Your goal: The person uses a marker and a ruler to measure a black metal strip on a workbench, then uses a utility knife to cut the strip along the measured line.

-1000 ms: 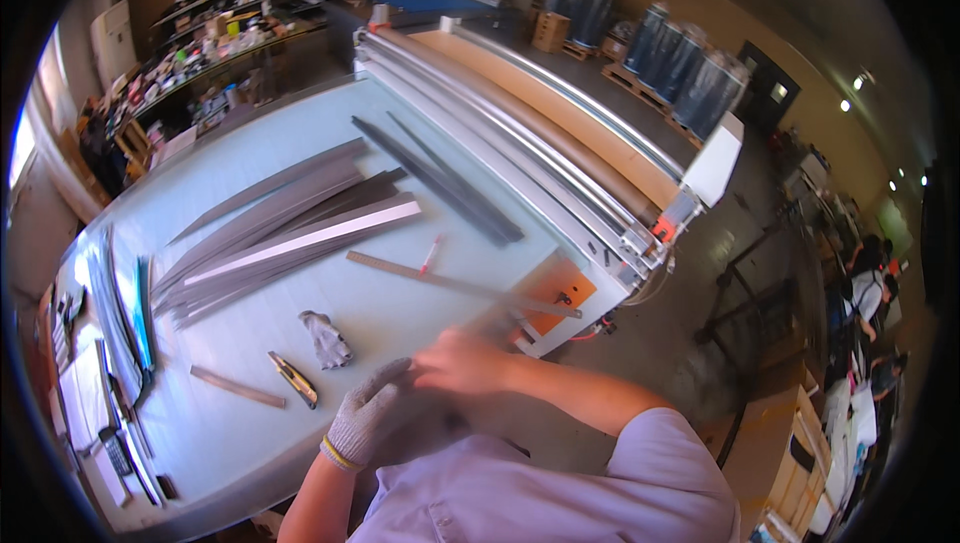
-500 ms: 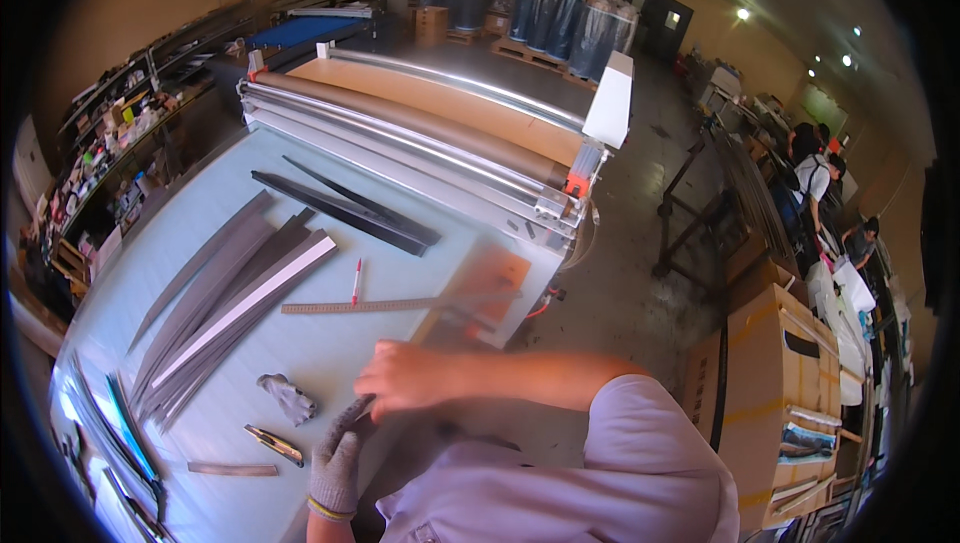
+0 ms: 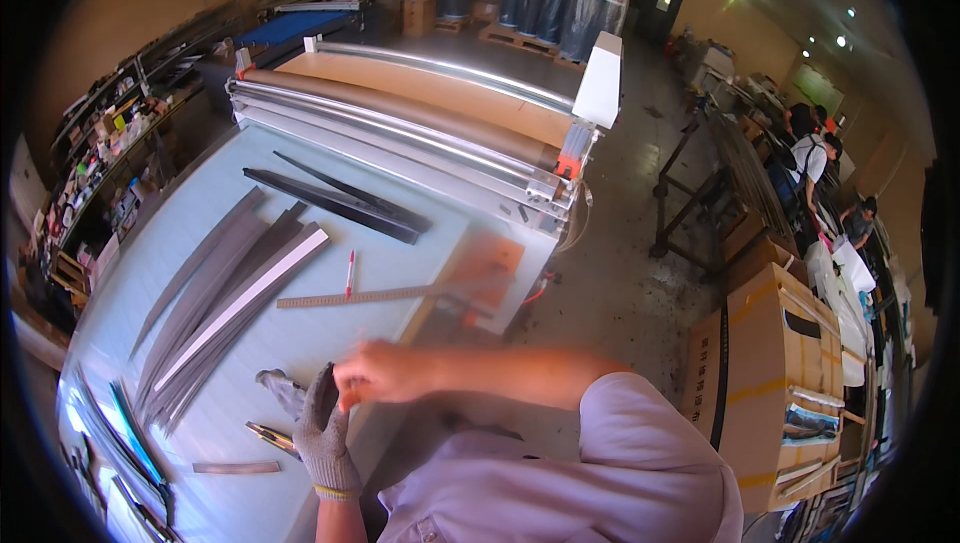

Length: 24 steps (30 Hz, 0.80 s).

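Now the bare right hand [image 3: 385, 371] pinches the glove [image 3: 322, 433] at the left hand's [image 3: 325, 438] fingers; second glove [image 3: 280, 388] lies at nine o'clock on the table [image 3: 330, 333], unworn.

— I log a long pale-blue worktable [image 3: 300, 343] carrying a fan of grey metal strips [image 3: 215, 293], two black angled profiles [image 3: 340, 201], a long wooden ruler [image 3: 355, 296] and a red-and-white pen [image 3: 350, 273].

— I confirm. Behind the table, a white roller machine [image 3: 440, 133]; far back, wrapped dark rolls [image 3: 560, 8]. At right, stacked cardboard boxes [image 3: 790, 363].
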Each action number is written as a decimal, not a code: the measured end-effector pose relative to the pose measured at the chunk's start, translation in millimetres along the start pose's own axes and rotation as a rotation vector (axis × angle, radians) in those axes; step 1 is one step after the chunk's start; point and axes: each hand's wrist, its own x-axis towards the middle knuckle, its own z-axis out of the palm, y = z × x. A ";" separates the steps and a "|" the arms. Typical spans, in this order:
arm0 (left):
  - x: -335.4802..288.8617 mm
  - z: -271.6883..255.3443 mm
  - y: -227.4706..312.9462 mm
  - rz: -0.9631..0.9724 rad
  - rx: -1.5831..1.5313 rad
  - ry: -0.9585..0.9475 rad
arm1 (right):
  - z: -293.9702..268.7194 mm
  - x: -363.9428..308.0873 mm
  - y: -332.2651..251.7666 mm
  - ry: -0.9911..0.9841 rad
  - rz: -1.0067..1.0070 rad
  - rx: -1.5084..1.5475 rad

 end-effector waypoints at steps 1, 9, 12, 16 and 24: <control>3.3 -0.1 -17.6 -0.007 -0.136 -0.036 | 10.9 -3.5 -5.3 -0.055 0.043 0.123; 9.1 -11.6 -34.7 0.080 0.283 -0.227 | -4.7 3.7 7.4 0.152 -0.100 -0.145; 6.7 -2.9 -21.8 0.251 0.679 -0.370 | 4.3 -5.1 25.9 0.230 -0.112 -0.227; 9.2 2.8 -84.5 -0.001 0.240 -0.086 | 57.2 4.7 4.4 0.537 0.288 0.256; 2.1 25.9 -98.1 -0.399 -0.388 0.001 | 67.2 -2.2 121.1 0.522 0.578 -0.308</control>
